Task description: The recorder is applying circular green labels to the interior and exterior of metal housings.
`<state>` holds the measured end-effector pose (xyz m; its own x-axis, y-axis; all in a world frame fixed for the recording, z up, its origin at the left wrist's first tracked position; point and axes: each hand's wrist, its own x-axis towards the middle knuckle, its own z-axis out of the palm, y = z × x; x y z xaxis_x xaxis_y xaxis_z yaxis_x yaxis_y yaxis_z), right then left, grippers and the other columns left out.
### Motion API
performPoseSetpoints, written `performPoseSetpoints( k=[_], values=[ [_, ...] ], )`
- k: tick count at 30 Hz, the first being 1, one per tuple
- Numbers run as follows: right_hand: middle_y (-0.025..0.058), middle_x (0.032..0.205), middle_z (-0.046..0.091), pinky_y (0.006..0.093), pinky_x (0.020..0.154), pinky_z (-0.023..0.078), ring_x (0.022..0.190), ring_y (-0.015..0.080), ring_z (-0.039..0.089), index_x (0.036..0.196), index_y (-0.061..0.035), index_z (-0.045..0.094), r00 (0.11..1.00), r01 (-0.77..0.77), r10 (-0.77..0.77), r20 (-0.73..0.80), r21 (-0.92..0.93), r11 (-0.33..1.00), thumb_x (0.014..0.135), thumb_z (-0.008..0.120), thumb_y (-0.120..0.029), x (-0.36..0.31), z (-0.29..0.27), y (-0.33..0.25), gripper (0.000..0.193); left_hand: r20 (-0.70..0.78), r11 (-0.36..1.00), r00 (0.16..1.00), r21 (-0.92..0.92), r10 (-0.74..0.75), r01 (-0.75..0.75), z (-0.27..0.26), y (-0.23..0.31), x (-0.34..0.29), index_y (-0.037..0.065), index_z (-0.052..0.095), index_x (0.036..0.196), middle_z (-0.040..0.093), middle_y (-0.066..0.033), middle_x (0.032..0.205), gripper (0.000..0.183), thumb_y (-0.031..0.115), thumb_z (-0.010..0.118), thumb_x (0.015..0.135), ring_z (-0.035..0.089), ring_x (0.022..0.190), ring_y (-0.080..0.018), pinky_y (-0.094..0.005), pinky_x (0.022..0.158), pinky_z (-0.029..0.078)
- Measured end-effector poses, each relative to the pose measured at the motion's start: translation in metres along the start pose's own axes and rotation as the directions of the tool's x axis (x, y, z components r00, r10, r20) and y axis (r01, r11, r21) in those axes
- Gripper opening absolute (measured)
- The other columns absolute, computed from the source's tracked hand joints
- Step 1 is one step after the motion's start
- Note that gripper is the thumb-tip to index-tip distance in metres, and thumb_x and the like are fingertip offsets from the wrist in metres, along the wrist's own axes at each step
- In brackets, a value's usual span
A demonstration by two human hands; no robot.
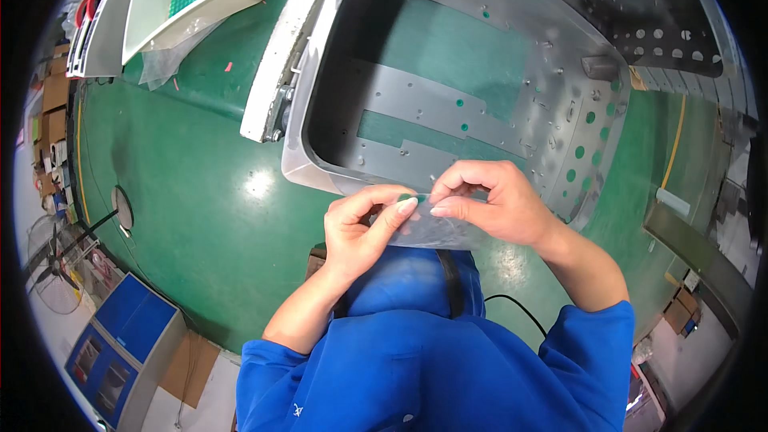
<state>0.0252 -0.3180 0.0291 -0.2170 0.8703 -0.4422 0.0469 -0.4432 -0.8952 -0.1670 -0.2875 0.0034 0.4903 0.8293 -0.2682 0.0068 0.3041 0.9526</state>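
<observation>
Just in front of my body, both hands pinch the top edge of a clear plastic bag (444, 232). My left hand (364, 224) grips its left end between thumb and forefinger. At its right end, the thumb and bent fingers of my right hand (500, 202) are closed on the edge. Small dark green patches show by the left fingertips; I cannot tell whether they lie in the bag or show through it. Directly beyond the hands is a large grey metal housing (416, 84), open toward me, with cut-outs, studs and many round holes in its walls.
A white panel (276, 48) stands along the housing's left side. Farther left is a cream plastic bin (200, 12) holding green material. A fan (56, 260) and a blue-topped cabinet (136, 316) stand at the left. A black cable (520, 306) curves on the green floor.
</observation>
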Motion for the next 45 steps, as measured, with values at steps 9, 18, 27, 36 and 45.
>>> performPoseSetpoints(
  k=[9, 18, 27, 36, 45],
  values=[
    [0.0029, 0.078, 0.063, 0.0233, 0.064, 0.046, 0.070, 0.0074, 0.056, 0.088, -0.0017, 0.063, 0.996, 0.069, -0.068, -0.060, 0.012, 0.998, 0.079, 0.062, -0.007, -0.002, 0.024, 0.001, 0.010, -0.028, 0.986, 0.994, 0.129, 0.106, -0.101, -0.009, -0.001, -0.017, -0.002, 0.062, 0.078, 0.061, -0.0066, 0.064, 0.003, 0.001, 0.061, 0.079, 0.056, 0.054, -0.0096, -0.0205, 0.049, 0.043],
    [0.0072, 0.080, 0.061, 0.0260, 0.066, 0.045, 0.076, 0.0167, 0.059, 0.077, -0.0005, 0.057, 0.873, 0.355, -0.476, -0.107, -0.530, 0.770, 0.073, 0.062, 0.003, -0.004, 0.037, 0.011, 0.008, -0.070, 0.994, 0.996, 0.093, 0.056, -0.049, -0.008, -0.012, -0.019, -0.002, 0.062, 0.075, 0.060, -0.0053, 0.061, 0.006, 0.002, 0.062, 0.079, 0.052, 0.050, -0.0083, -0.0203, 0.045, 0.039],
    [0.0073, 0.076, 0.054, 0.0306, 0.064, 0.043, 0.070, 0.0208, 0.053, 0.078, -0.0050, 0.058, 0.992, -0.016, -0.057, -0.110, -0.567, 0.824, 0.076, 0.059, -0.007, 0.081, -0.005, 0.106, 0.004, 0.000, 0.976, 0.999, 0.212, 0.054, -0.053, -0.011, -0.024, -0.029, -0.001, 0.061, 0.073, 0.059, -0.0066, 0.060, 0.005, 0.002, 0.063, 0.077, 0.053, 0.050, -0.0114, -0.0222, 0.047, 0.040],
    [0.0046, 0.077, 0.052, 0.0360, 0.068, 0.042, 0.079, 0.0237, 0.051, 0.076, -0.0091, 0.059, 0.990, -0.014, -0.090, -0.106, -0.719, 0.695, 0.074, 0.061, -0.010, 0.085, 0.001, 0.114, 0.003, 0.017, 0.985, 1.000, 0.169, 0.025, -0.028, -0.009, -0.028, -0.027, -0.003, 0.060, 0.074, 0.059, -0.0065, 0.063, 0.007, 0.000, 0.060, 0.080, 0.053, 0.051, -0.0095, -0.0207, 0.046, 0.040],
    [0.0042, 0.078, 0.052, 0.0368, 0.066, 0.042, 0.079, 0.0240, 0.050, 0.076, -0.0102, 0.060, 0.986, -0.013, -0.115, -0.122, -0.740, 0.673, 0.073, 0.061, -0.012, 0.085, 0.004, 0.116, 0.003, 0.035, 0.982, 0.999, 0.185, 0.037, -0.043, -0.009, -0.031, -0.023, -0.004, 0.061, 0.074, 0.060, -0.0064, 0.063, 0.006, 0.000, 0.061, 0.079, 0.053, 0.051, -0.0094, -0.0206, 0.046, 0.040]
  ],
)
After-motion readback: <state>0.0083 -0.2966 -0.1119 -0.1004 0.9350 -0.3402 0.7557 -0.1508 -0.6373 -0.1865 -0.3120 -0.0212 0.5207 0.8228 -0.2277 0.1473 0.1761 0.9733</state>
